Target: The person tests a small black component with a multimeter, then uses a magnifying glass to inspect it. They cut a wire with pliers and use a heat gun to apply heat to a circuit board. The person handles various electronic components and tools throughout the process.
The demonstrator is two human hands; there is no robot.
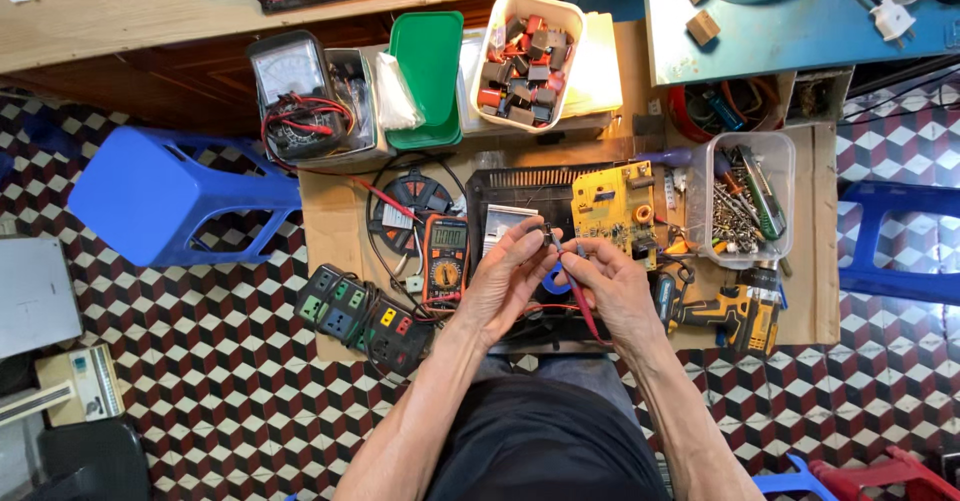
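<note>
My left hand point(510, 281) pinches a small dark component point(553, 237) between thumb and fingers. Close beside it, my right hand point(612, 283) grips a red multimeter probe point(585, 311), its tip touching the component. Both hands hover over a black device case point(520, 186) with a yellow circuit board point(612, 204) lying on it. An orange digital multimeter point(445, 259) sits just left of my left hand.
A white tub of relays point(527, 59), a green lid point(428, 76) and an analog meter point(292, 91) lie farther away. A clear tub of screws and tools point(748, 199), a yellow drill point(728, 313), power strips point(365, 316) and a blue stool point(170, 196) surround the cardboard mat.
</note>
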